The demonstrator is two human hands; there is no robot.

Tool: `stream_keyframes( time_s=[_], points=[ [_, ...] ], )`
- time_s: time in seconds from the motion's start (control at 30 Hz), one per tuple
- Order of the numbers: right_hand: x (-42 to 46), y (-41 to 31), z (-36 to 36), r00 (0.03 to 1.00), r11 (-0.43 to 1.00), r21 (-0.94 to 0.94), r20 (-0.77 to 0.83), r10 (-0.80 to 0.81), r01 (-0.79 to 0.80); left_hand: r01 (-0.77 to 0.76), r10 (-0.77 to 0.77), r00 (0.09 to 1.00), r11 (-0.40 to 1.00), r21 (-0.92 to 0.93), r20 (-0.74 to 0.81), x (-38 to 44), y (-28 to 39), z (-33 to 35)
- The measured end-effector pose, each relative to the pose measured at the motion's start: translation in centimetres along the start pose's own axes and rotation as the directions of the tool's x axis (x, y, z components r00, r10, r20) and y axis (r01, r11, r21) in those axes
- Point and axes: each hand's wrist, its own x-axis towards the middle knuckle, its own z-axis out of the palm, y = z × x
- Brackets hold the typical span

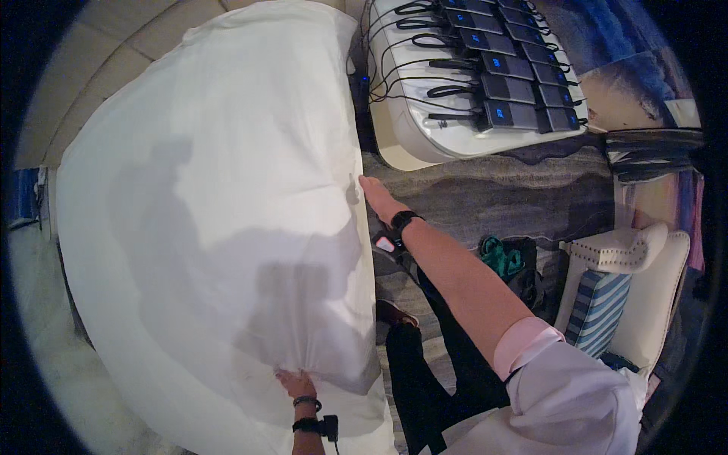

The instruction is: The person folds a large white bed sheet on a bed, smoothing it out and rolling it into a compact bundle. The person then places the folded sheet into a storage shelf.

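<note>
A white sheet covers the wide bed before me, with my shadow falling across it. Low in the view, my left hand grips the sheet near its lower part, and creases fan out from the fingers. My right hand reaches to the sheet's near side edge and touches it; its fingertips are partly hidden, so whether it pinches the cloth is unclear. Black straps with small devices sit on both wrists, the left device with a cable. A lit screen shows beneath the right wrist.
Close to the bed stands a rounded white bench bearing rows of power banks with looped cables. A studded cream armchair holds a striped cushion. A dark bag and green item lie on the patterned carpet.
</note>
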Motion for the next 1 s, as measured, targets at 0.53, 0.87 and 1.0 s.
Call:
stream_keyframes(
  time_s=[0.53,0.87,1.0],
  points=[
    [8.5,-0.5,-1.5,0.939,0.977,0.176,-0.297,0.171,-0.122,-0.063,0.046,0.864,0.998,-0.017,-0.502,19.4,24.9,-19.3],
    [1.8,-23.2,4.5,0.666,0.57,-0.384,0.189,-0.722,0.727,0.069,-0.071,0.872,0.997,-0.023,-0.485,24.3,31.6,-25.5],
    [11.6,-27.1,4.1,0.546,0.149,-0.625,0.513,-0.662,0.767,0.21,-0.187,0.927,0.977,0.035,-0.326,25.0,33.3,-26.9]
  ],
)
